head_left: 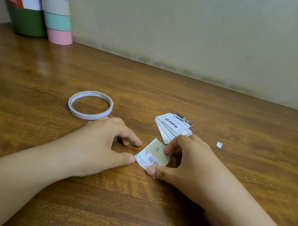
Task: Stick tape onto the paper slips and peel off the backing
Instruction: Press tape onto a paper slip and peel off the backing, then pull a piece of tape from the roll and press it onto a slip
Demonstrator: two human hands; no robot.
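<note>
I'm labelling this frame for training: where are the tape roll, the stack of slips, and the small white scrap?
tape roll (88, 115): head view, near outer wall of the ring.
stack of slips (171, 125): head view, printed top slip.
small white scrap (219, 145): head view, its middle.

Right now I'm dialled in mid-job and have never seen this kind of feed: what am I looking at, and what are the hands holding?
There is no machine here. It is one picture from a camera worn on a person's head, looking down at their two bare hands on a wooden table. The right hand pinches a printed paper slip lying on the table; the left hand touches its edge with the thumb. Behind lie a tape roll, a stack of slips and a small white scrap. Tubes stand far left.
</note>
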